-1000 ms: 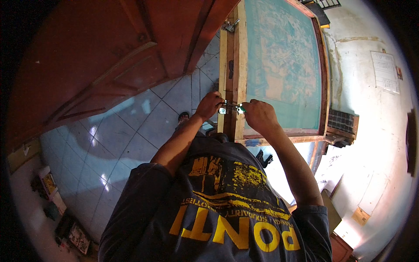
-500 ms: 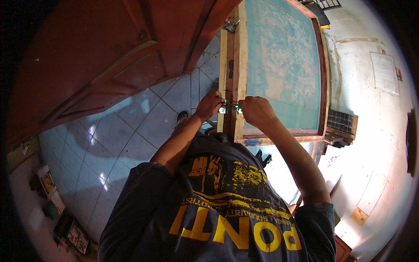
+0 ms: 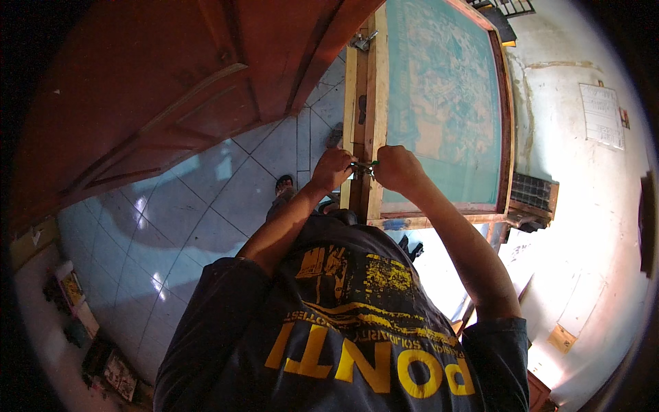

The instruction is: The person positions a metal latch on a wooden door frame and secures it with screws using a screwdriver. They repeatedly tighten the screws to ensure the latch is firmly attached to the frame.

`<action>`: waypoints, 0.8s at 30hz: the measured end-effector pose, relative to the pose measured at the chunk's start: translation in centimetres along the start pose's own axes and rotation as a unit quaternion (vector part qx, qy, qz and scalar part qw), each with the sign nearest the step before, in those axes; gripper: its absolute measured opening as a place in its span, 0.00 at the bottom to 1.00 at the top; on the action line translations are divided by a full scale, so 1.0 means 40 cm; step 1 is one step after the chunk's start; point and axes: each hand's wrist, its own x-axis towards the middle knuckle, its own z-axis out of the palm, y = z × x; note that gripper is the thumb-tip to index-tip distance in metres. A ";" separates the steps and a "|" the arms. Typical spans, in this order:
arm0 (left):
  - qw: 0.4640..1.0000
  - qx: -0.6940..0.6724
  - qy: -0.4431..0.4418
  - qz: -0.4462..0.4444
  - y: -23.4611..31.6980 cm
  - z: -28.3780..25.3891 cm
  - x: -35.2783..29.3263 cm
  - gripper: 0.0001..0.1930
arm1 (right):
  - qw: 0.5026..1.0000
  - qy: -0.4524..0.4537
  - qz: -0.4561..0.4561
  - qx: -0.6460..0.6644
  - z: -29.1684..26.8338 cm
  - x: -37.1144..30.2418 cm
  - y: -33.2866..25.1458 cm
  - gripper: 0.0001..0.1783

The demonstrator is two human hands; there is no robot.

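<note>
A screen-printing frame (image 3: 446, 137) with teal mesh and wooden edges lies in front of me, slightly right. At its near left side, my left hand (image 3: 333, 169) pinches one end of a small metal clamp (image 3: 363, 169) over the wooden rails. My right hand (image 3: 399, 169) is closed at the clamp's other side, where a bit of green shows by the fingers. Its fingertips are partly hidden. Farther along the same wooden rail (image 3: 375, 89) sits another metal clamp (image 3: 362, 41).
On the left stands a large reddish-brown panelled door (image 3: 171, 96) above the tiled floor (image 3: 199, 192). A dark gridded crate (image 3: 535, 192) is beside the frame, near the pale wall (image 3: 583, 206). Small boxes (image 3: 117, 374) lie at lower left.
My hands have turned a little at the clamp, the right one shifting slightly left and up. The bright glint on the metal is mostly gone.
</note>
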 end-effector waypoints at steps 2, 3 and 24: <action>1.000 0.007 -0.013 -0.016 -0.012 0.011 -0.002 0.13 | 0.999 -0.031 0.015 0.010 -0.013 0.005 -0.004 0.12; 1.000 0.009 -0.019 -0.023 -0.009 0.010 0.001 0.13 | 0.999 -0.032 0.025 0.003 -0.025 0.002 -0.011 0.12; 0.993 0.027 -0.076 -0.085 0.021 0.003 0.011 0.14 | 0.989 -0.142 0.020 0.022 0.028 0.022 0.060 0.15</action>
